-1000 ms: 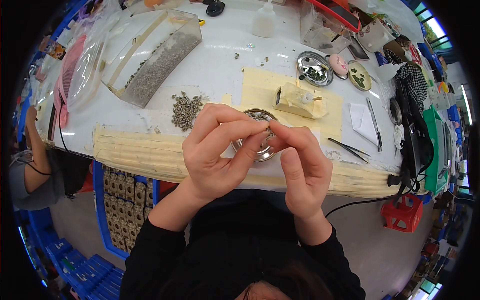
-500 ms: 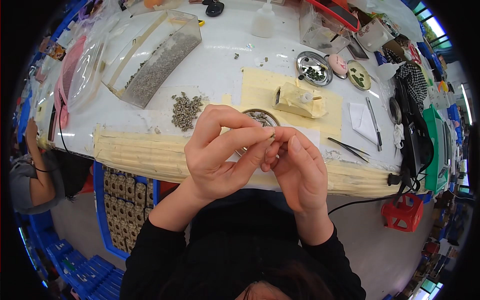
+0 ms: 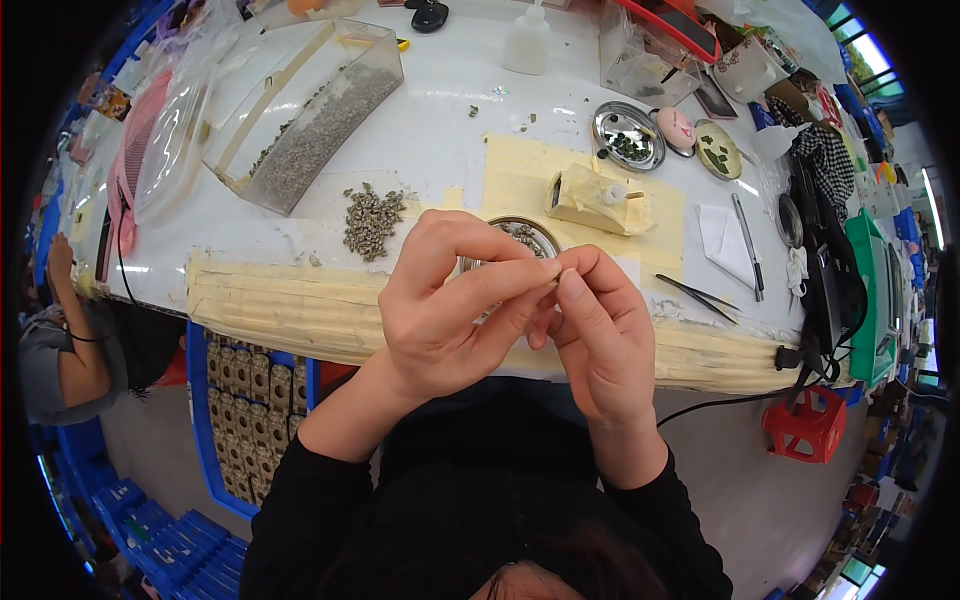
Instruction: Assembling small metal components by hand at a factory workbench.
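Note:
Above the table's padded front edge, my left hand (image 3: 455, 305) and my right hand (image 3: 607, 335) meet at the fingertips. Both are closed in a pinch. Whatever lies between the fingertips is almost wholly covered and too small to name. Partly hidden behind my hands is a round metal dish (image 3: 540, 232) with small metallic pieces in it. A pile of small grey-metal parts (image 3: 373, 222) lies to the left of my left hand. Black tweezers (image 3: 697, 298) rest on the table to the right of my right hand.
A clear bin (image 3: 325, 125) of small grey pieces stands at the far left. Beyond my hands sits a taped block (image 3: 600, 200). Round dishes (image 3: 628, 137) with dark bits, a white bottle (image 3: 526, 42) and a pen (image 3: 748, 247) lie farther off. Another person's arm (image 3: 75, 320) shows at left.
My fingertips have shifted slightly to the right. My right thumb has come in against the pinch, and the small thing between the fingers is now more hidden.

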Action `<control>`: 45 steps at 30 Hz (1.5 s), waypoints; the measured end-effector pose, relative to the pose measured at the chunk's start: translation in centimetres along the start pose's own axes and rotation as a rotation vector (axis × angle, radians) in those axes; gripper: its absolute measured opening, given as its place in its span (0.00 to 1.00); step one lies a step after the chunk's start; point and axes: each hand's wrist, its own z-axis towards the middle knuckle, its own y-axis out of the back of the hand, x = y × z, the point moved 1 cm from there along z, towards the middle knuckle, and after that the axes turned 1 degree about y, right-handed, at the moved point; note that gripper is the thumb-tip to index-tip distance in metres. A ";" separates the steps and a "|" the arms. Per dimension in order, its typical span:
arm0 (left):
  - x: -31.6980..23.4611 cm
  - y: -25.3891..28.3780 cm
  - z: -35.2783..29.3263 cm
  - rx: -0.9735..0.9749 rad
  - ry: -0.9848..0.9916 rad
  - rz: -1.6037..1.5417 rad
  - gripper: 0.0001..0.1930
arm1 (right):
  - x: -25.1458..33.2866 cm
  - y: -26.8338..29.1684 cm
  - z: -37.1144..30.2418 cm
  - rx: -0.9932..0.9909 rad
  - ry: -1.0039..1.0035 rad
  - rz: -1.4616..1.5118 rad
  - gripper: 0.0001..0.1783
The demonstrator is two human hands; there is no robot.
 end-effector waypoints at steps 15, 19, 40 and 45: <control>-0.1 -0.3 -0.1 -0.002 0.124 0.014 0.12 | 0.4 -0.7 0.2 -0.106 0.978 -1.058 0.15; 0.1 -0.3 -0.2 -0.024 0.161 -0.038 0.10 | 0.2 -0.7 0.3 -0.146 0.947 -1.046 0.17; 0.2 0.0 -0.3 0.009 0.256 -0.184 0.07 | -0.3 -0.6 0.6 -0.183 1.025 -1.076 0.14; 0.4 0.2 -0.5 0.063 0.385 -0.438 0.06 | -0.2 -0.3 1.0 -0.131 1.061 -1.096 0.15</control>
